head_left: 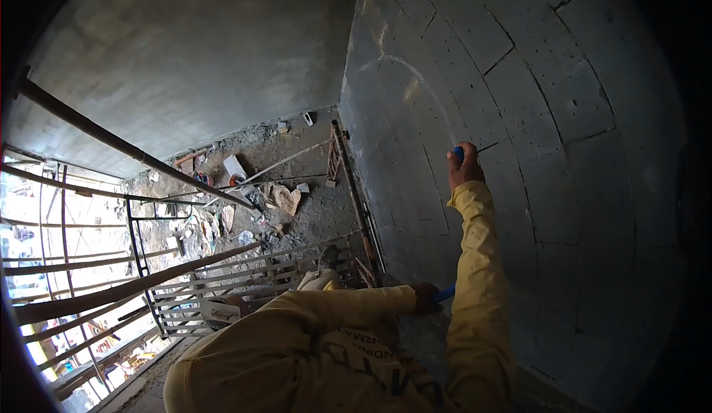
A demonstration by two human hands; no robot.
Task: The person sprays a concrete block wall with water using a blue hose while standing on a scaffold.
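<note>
My right hand [466,167] is raised in front of the grey block wall [549,183], its fingers closed round the end of a blue hose [458,152]. A thin pale arc, which looks like a jet of water [423,79], runs from that end across the wall's surface. Lower down, close to my chest, my left hand [426,299] is wrapped round another stretch of blue hose [445,294]. My right forearm hides the hose between the two hands. Both sleeves are yellow.
A slatted platform [215,283] lies below me. Long poles [141,157] slant across the left side, beside a bright opening with scaffolding [67,242]. On the floor below are torn sacks [283,198] and rubble. A smooth plastered wall [222,50] meets the block wall.
</note>
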